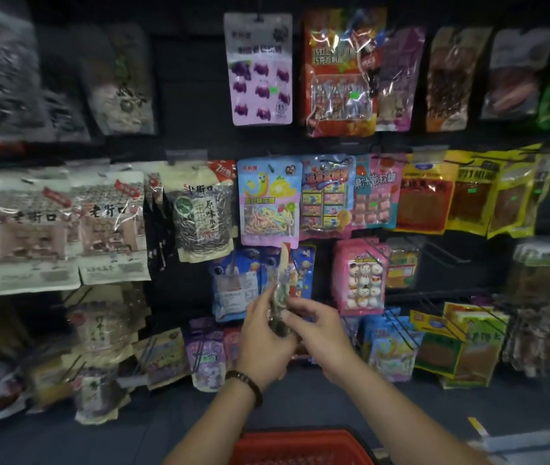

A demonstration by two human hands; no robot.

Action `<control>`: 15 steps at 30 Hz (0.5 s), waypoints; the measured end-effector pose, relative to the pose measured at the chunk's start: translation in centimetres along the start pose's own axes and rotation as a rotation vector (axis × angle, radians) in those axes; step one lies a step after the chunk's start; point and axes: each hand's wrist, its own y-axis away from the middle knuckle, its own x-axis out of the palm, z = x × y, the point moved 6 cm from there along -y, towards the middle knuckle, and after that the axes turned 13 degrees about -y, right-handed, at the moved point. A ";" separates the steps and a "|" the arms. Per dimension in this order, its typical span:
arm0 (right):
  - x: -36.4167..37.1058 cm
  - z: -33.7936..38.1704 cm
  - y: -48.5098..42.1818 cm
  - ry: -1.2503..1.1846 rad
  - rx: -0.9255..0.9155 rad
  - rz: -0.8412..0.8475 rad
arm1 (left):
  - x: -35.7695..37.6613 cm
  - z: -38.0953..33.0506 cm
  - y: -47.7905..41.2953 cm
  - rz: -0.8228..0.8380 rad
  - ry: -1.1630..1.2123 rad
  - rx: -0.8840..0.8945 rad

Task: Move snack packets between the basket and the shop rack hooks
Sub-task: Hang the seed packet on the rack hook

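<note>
Held edge-on toward the camera: a slim cream-topped clear plastic snack packet of dark seeds (pixel 282 290), upright, its narrow top pointing at the dark shop rack (pixel 193 95) just below the lower edge of the blue-and-pink gummy-noodle packet (pixel 268 201). Likely turned this way so the hang hole at the top can be lined up with a hook; the hole itself too small to make out. Probably matched to the cream-and-clear seed packet (pixel 199 216) hanging up and to the left on the middle row.

Left hand (pixel 265 337), with a dark beaded bracelet (pixel 245 385) at the wrist, closed around the packet's lower body from the left, fingers wrapped over the dark contents. Right hand (pixel 317 327) pinching the same packet from the right, thumb and forefinger pressed on its mid-section, remaining fingers curled. Both forearms reaching up and forward from the bottom edge of the view, converging at the packet, wrists slightly cocked back.

Red plastic shopping basket (pixel 300 446) at the bottom edge, directly beneath the forearms, only its rim and a little mesh showing; contents hidden. Packet well above the basket and close to the rack's lower-middle rows, not yet on any hook.
</note>
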 end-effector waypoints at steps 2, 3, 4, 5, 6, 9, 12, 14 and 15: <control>1.4 0.1 0.4 0.109 -0.051 0.069 | -1.2 0.8 -0.1 -0.093 0.131 -0.059; 1.8 0.5 0.6 0.211 -0.113 0.111 | -2.0 1.2 -0.1 -0.129 0.187 -0.087; 2.1 1.1 0.6 0.302 -0.188 0.159 | -2.5 1.6 -0.4 -0.138 0.254 -0.101; 2.0 1.9 0.5 0.388 -0.255 0.185 | -3.0 1.8 -0.6 -0.124 0.317 -0.115; 1.7 2.6 0.1 0.460 -0.298 0.177 | -3.3 2.2 -1.0 -0.097 0.376 -0.130; 0.0 4.7 -1.8 0.555 -0.289 0.118 | -4.9 2.9 -1.7 0.001 0.465 -0.164; 0.1 6.2 -3.6 0.553 -0.186 0.286 | -7.0 3.4 -2.4 0.027 0.358 -0.107; 0.8 6.7 -4.5 0.539 -0.153 0.362 | -8.4 2.8 -2.9 0.039 0.345 -0.032; 1.1 6.7 -5.1 0.516 -0.137 0.360 | -9.1 2.5 -3.1 0.045 0.325 -0.002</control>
